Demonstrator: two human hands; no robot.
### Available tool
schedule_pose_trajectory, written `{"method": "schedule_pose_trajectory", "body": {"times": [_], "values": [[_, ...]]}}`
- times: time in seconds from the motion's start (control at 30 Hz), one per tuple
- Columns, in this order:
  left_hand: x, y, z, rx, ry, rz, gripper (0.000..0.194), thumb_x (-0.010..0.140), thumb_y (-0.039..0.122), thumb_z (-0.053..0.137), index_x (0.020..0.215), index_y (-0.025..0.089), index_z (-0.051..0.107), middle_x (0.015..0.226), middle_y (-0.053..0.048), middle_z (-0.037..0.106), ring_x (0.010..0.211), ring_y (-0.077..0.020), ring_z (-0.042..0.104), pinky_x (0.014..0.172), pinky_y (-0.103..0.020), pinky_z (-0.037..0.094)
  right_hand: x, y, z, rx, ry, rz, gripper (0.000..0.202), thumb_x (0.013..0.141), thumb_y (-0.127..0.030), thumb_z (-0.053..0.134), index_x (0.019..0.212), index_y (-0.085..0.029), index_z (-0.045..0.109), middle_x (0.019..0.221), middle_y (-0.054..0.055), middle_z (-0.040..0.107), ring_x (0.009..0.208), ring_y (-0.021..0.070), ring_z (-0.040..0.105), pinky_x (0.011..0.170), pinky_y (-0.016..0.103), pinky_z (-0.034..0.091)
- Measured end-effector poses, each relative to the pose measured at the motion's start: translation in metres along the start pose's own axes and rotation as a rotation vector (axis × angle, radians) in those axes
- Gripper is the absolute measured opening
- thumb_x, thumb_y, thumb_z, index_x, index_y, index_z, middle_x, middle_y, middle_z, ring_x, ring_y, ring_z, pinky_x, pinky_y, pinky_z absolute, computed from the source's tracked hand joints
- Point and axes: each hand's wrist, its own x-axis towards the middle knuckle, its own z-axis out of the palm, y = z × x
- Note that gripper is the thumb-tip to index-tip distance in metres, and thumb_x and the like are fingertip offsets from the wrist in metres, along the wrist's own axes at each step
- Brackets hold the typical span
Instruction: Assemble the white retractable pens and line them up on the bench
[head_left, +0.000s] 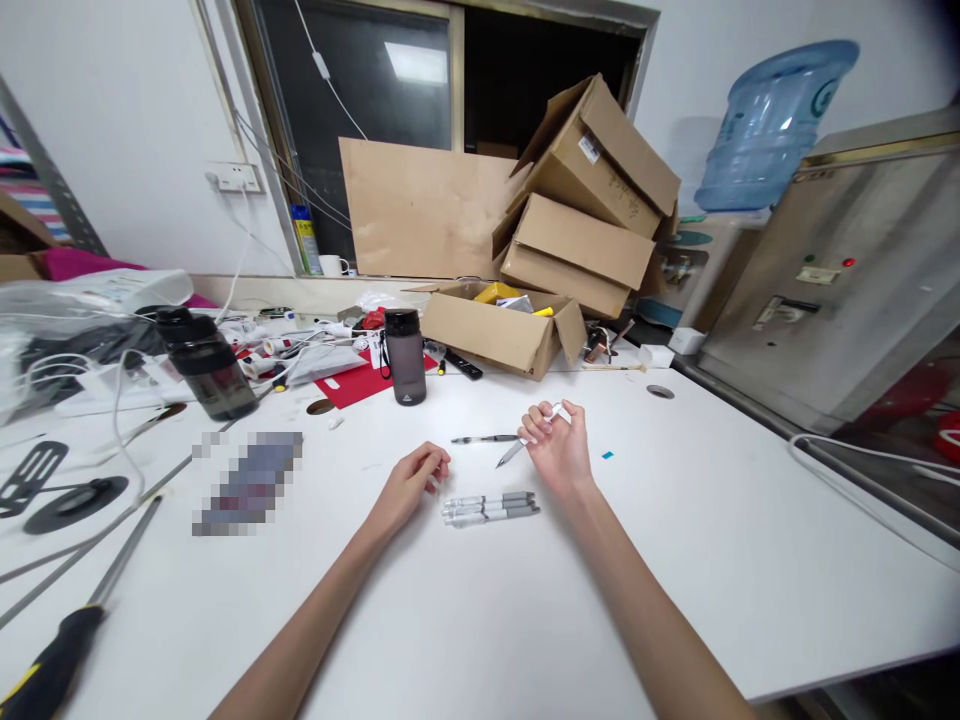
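While the right hand (559,445) pinches a grey-and-white pen (512,453) between curled fingers and thumb, the pen's tip slants down toward the near left. Just left of it, the left hand (412,485) hovers or rests low at the table (450,620), its fingers bent loosely together, with no object visible in them. Between the hands, slightly nearer, clear-and-grey pens (491,508) lie side by side; a black pen (480,439) lies farther off, its right end close to the held one.

No lettering is legible on the pens. A small pale logo marks the dark bottle (406,360), a green emblem the water jug (772,130) at far right, and a white label and handwritten strokes the upper carton (607,165), all too small to read.

Bare tabletop spreads between the forearms and right of the right hand, where a blue scrap (607,456) lies; the table's edge runs across the near right. Clutter lines the far and left sides.

The right fingers cover the held pen's middle, and overlap makes the pens in the row hard to count. Pixelation masks a flat item (251,485) at left, and the frame cuts off the screwdriver (60,640) handle at near left.
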Motion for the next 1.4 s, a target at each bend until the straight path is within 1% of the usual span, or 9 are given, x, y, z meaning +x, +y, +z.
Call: {"method": "schedule_pose_trajectory", "body": {"times": [0.13, 0.33, 0.57, 0.73, 0.9, 1.03, 1.3, 1.4], "values": [[-0.0003, 0.0006, 0.0012, 0.031, -0.005, 0.02, 0.033, 0.098, 0.048, 0.05, 0.091, 0.02, 0.063, 0.083, -0.003, 0.064, 0.074, -0.016, 0.057, 0.068, -0.026, 0.046, -0.0015, -0.0007, 0.0011, -0.012, -0.018, -0.003, 0.035, 0.098, -0.042, 0.041, 0.07, -0.022, 0.038, 0.063, -0.006, 0.022, 0.051, 0.0122, 0.024, 0.048, 0.023, 0.033], [-0.0004, 0.0017, 0.0029, 0.059, -0.018, 0.023, 0.033, 0.098, 0.049, 0.049, 0.091, 0.02, 0.063, 0.082, -0.003, 0.064, 0.073, -0.0167, 0.056, 0.067, -0.027, 0.046, -0.0014, 0.0003, 0.0012, -0.022, -0.033, 0.003, 0.031, 0.097, -0.036, 0.038, 0.069, -0.022, 0.038, 0.063, -0.005, 0.022, 0.051, 0.0125, 0.024, 0.047, 0.023, 0.032], [-0.0017, 0.0031, 0.0038, 0.067, -0.029, 0.024, 0.03, 0.099, 0.046, 0.048, 0.091, 0.02, 0.063, 0.083, -0.002, 0.064, 0.074, -0.0169, 0.056, 0.069, -0.027, 0.045, -0.0031, -0.001, 0.0019, -0.021, -0.04, -0.048, 0.031, 0.097, -0.038, 0.041, 0.07, -0.022, 0.039, 0.064, -0.005, 0.024, 0.053, 0.013, 0.026, 0.049, 0.024, 0.035], [-0.0009, 0.0017, 0.0019, 0.072, -0.036, 0.029, 0.031, 0.099, 0.046, 0.047, 0.092, 0.02, 0.063, 0.083, -0.003, 0.064, 0.076, -0.0179, 0.056, 0.07, -0.028, 0.045, -0.0031, -0.0018, 0.0023, -0.009, -0.052, -0.061, 0.031, 0.098, -0.034, 0.039, 0.07, -0.021, 0.041, 0.065, -0.005, 0.023, 0.053, 0.0123, 0.025, 0.049, 0.023, 0.034], [-0.0008, 0.0024, 0.001, 0.072, -0.045, 0.028, 0.032, 0.099, 0.047, 0.047, 0.092, 0.02, 0.062, 0.084, -0.004, 0.064, 0.077, -0.0186, 0.057, 0.07, -0.028, 0.045, -0.004, -0.0027, 0.0011, -0.001, -0.075, -0.066, 0.034, 0.098, -0.04, 0.042, 0.07, -0.021, 0.042, 0.065, -0.005, 0.024, 0.054, 0.0122, 0.026, 0.051, 0.023, 0.036], [-0.0007, 0.0021, 0.0011, 0.079, -0.049, 0.023, 0.032, 0.098, 0.048, 0.048, 0.092, 0.02, 0.062, 0.083, -0.004, 0.064, 0.076, -0.0186, 0.056, 0.07, -0.028, 0.044, -0.0024, -0.0024, -0.0006, -0.024, -0.059, -0.074, 0.03, 0.097, -0.035, 0.044, 0.07, -0.022, 0.041, 0.065, -0.005, 0.023, 0.053, 0.0128, 0.026, 0.05, 0.023, 0.036], [-0.0026, 0.0056, 0.0037, 0.073, -0.048, 0.03, 0.031, 0.097, 0.047, 0.049, 0.09, 0.02, 0.063, 0.082, -0.003, 0.065, 0.074, -0.018, 0.057, 0.069, -0.027, 0.044, -0.003, -0.0008, 0.0018, -0.076, -0.051, -0.099, 0.03, 0.097, -0.035, 0.045, 0.07, -0.022, 0.041, 0.064, -0.005, 0.024, 0.052, 0.0126, 0.027, 0.05, 0.023, 0.037], [-0.0032, 0.0077, 0.0042, 0.072, -0.044, 0.032, 0.031, 0.097, 0.047, 0.05, 0.091, 0.02, 0.064, 0.082, -0.003, 0.066, 0.074, -0.0175, 0.057, 0.069, -0.027, 0.044, -0.0033, -0.0008, 0.0027, -0.092, -0.038, -0.108, 0.032, 0.097, -0.04, 0.047, 0.07, -0.023, 0.04, 0.065, -0.005, 0.024, 0.052, 0.0128, 0.027, 0.05, 0.023, 0.038]]}}
